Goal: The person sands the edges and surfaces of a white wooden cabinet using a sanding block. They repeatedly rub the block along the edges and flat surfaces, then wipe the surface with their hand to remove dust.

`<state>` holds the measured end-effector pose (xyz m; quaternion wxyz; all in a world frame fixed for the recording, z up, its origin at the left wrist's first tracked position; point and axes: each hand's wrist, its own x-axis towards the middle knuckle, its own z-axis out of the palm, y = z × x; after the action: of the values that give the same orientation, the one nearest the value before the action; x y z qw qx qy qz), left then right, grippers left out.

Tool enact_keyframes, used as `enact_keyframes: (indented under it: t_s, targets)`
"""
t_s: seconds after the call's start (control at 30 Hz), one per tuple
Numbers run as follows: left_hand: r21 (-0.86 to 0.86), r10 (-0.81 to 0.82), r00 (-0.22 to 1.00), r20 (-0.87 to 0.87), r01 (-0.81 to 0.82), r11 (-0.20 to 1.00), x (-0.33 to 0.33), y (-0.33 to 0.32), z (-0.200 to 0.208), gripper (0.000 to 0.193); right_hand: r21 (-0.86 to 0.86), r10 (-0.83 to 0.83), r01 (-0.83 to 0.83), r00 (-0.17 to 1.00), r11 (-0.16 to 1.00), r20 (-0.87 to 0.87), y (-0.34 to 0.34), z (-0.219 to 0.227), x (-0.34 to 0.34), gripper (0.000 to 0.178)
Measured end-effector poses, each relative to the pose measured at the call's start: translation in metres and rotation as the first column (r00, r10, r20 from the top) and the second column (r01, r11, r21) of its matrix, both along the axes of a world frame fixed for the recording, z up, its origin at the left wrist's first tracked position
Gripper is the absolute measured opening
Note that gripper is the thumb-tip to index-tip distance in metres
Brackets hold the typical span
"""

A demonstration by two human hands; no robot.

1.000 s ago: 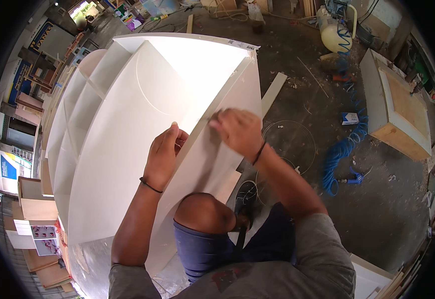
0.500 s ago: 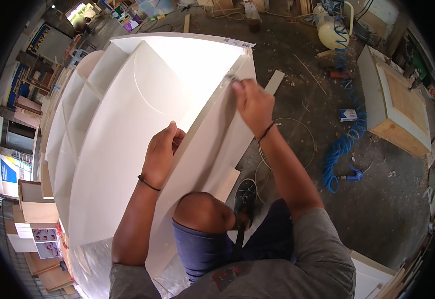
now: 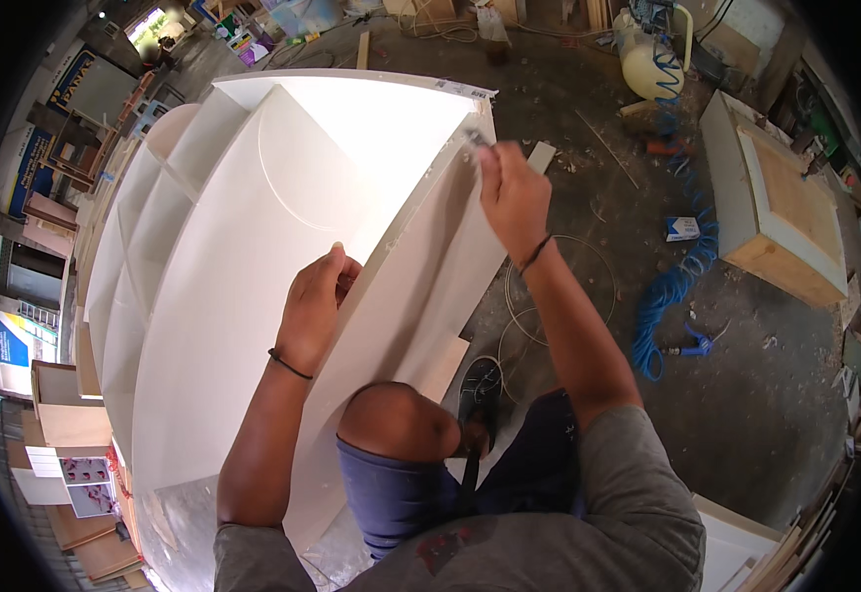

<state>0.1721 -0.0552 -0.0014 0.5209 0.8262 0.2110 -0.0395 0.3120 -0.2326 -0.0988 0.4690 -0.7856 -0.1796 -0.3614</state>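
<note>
A large white cabinet [image 3: 215, 281] with open compartments lies before me, its long side panel [image 3: 406, 271] slanting away from my knee. My right hand [image 3: 516, 192] is closed round a small, blurred greyish piece [image 3: 475, 138] near the far end of that panel's narrow edge. Its exact kind is too smeared to tell. Beside the same edge, closer to me, my left hand [image 3: 314, 296] has curled fingers with the thumb pointing up. Whatever lies between those fingers, if anything, is hidden.
A coiled blue air hose [image 3: 662, 296] with a blue nozzle [image 3: 697, 340] lies on the floor to the right. Beyond it rests a white-and-wood box [image 3: 776, 197]. A cream compressor tank [image 3: 652, 69] stands far right. A plank [image 3: 539, 163] sits beside the cabinet.
My right hand has shifted slightly farther along the panel edge with the small greyish piece. My left hand stays by the edge. The whole view has moved a little.
</note>
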Motion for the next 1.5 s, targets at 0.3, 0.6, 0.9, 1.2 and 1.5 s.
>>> enact_keyframes:
  t_s: [0.3,0.6,0.9,1.2,1.5]
  targets:
    - [-0.012,0.013,0.999,0.038,-0.013,1.000,-0.002,0.003,-0.003,0.047,-0.274,0.088,-0.078,0.996,0.959,0.025,-0.006,0.015,0.001,0.022]
    - [0.010,-0.007,0.999,0.047,0.006,1.000,-0.005,0.014,-0.011,0.046,-0.369,0.329,-0.277,0.941,0.887,0.084,0.014,0.022,-0.065,0.021]
    - [0.004,0.001,0.999,0.055,-0.002,1.000,0.001,0.006,-0.009,0.048,-0.354,0.038,-0.045,0.999,0.934,-0.025,-0.031,0.035,0.013,0.019]
    - [0.052,-0.006,0.996,0.088,0.001,0.999,-0.001,0.005,-0.008,0.046,-0.439,-0.013,0.002,1.000,0.899,-0.022,-0.039,0.033,0.043,0.025]
    - [0.081,-0.041,0.996,0.085,0.034,0.996,-0.004,0.015,-0.017,0.042,-0.315,0.358,-0.329,0.933,0.890,0.037,-0.003,0.020,-0.028,0.016]
